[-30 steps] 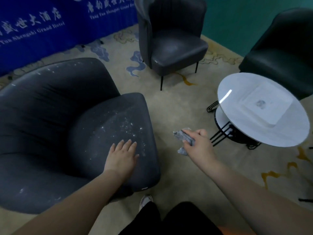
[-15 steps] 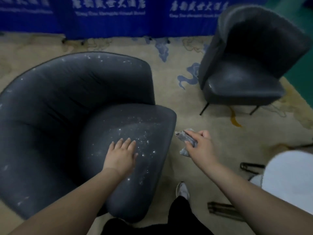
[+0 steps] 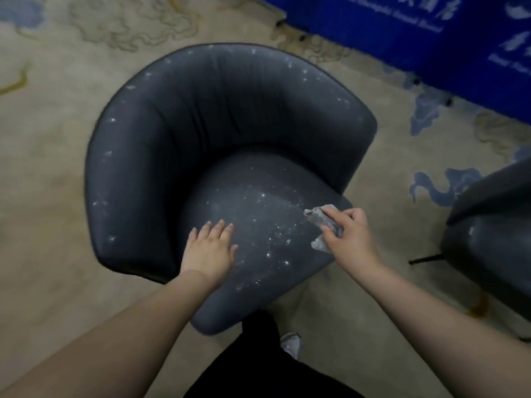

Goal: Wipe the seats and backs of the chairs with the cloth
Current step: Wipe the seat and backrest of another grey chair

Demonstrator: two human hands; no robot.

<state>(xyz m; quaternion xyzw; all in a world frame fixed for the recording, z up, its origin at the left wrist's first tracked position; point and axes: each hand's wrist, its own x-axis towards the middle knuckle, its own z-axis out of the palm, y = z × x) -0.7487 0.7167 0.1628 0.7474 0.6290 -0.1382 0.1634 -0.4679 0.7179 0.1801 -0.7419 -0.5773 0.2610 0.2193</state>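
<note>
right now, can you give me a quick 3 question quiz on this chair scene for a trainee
1. True or false: the left hand lies flat on the seat.
2. Which hand holds the cloth?
3. The white specks lie on: A) the seat only B) the seat and the back C) the carpet only

Key: 1 true; 2 the right hand; 3 B

Both bare forearms reaching forward and down. Left hand (image 3: 209,251) flat, palm down, fingers straight and close together, resting on the chair seat (image 3: 258,225). Right hand (image 3: 349,234) level with it and apart, fingers curled, pinching a crumpled grey cloth (image 3: 323,222).
</note>
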